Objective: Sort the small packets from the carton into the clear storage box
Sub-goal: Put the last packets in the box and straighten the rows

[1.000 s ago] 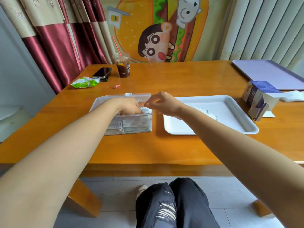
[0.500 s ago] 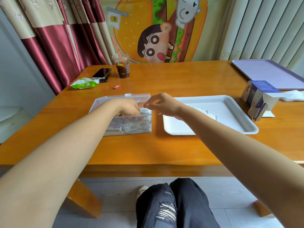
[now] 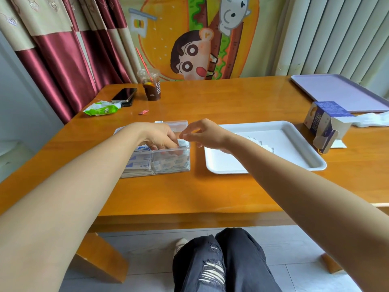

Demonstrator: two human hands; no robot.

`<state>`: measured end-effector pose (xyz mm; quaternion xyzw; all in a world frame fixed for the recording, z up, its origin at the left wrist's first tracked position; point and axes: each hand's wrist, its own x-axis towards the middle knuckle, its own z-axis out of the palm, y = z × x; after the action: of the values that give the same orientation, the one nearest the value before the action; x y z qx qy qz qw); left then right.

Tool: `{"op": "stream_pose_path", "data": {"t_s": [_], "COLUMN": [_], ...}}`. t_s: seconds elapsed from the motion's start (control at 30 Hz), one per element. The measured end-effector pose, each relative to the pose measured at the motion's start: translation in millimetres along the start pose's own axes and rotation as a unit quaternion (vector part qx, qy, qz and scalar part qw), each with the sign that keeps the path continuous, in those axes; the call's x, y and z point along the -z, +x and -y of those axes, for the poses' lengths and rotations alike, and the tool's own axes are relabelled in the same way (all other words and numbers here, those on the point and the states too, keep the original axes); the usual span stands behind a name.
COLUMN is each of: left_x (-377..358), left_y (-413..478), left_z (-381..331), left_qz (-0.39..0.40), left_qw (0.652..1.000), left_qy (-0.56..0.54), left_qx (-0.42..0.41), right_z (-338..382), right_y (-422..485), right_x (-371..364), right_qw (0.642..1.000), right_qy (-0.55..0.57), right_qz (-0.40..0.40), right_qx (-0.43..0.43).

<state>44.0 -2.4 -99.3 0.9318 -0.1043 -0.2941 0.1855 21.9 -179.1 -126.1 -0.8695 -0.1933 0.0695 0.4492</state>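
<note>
The clear storage box (image 3: 168, 165) stands on the wooden table, with several blue-and-white small packets (image 3: 139, 163) stacked inside. My left hand (image 3: 157, 137) reaches down into the box, its fingertips touching the packets in the right compartment. Just to the right, my right hand (image 3: 203, 133) hovers at the box's rim with fingers loosely spread; I see nothing in it. The blue-and-white carton (image 3: 325, 123) lies open on its side at the right. A few packets (image 3: 262, 143) lie on the white tray (image 3: 299, 135), partly hidden by my right forearm.
A lilac tray (image 3: 341, 91) and white tissue (image 3: 372, 121) sit at the far right. At the back left are an iced drink cup (image 3: 150, 86), a phone (image 3: 124, 94), a green wrapper (image 3: 102, 108) and a red scrap (image 3: 143, 112). The box's open lid (image 3: 179, 124) lies behind it.
My right hand's thumb and fingers have loosened from a pinch at the box's rim. My left hand has stayed inside the box.
</note>
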Motion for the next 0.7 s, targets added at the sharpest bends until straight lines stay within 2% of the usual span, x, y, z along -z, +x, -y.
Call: {"op": "stream_pose_path", "data": {"t_s": [0.17, 0.27, 0.43, 0.63, 0.7], "left_x": [4.0, 0.6, 7.2, -1.0, -5.6], "left_y": [-1.6, 1.7, 1.9, 15.0, 16.2], "left_z": [3.0, -2.5, -9.4, -8.7, -8.5], "left_qz": [0.032, 0.015, -0.001, -0.026, -0.056], "left_qw": [0.999, 0.997, 0.999, 0.996, 0.991], "left_qy": [0.011, 0.07, 0.041, 0.081, 0.107], "left_qx": [0.005, 0.0, -0.025, -0.041, -0.055], "right_z": [0.0, -0.1, -1.9, -5.3, -5.8], "right_y": [1.3, 1.3, 3.0, 4.1, 4.3], "right_x": [0.5, 0.9, 1.4, 1.0, 1.3], "right_qw": [1.0, 1.0, 1.0, 1.0, 1.0], "right_qy": [-0.003, -0.005, 0.003, -0.001, 0.002], "right_qz": [0.008, 0.005, 0.005, 0.002, 0.002], "right_qx": [-0.002, 0.004, 0.0, 0.006, 0.007]}}
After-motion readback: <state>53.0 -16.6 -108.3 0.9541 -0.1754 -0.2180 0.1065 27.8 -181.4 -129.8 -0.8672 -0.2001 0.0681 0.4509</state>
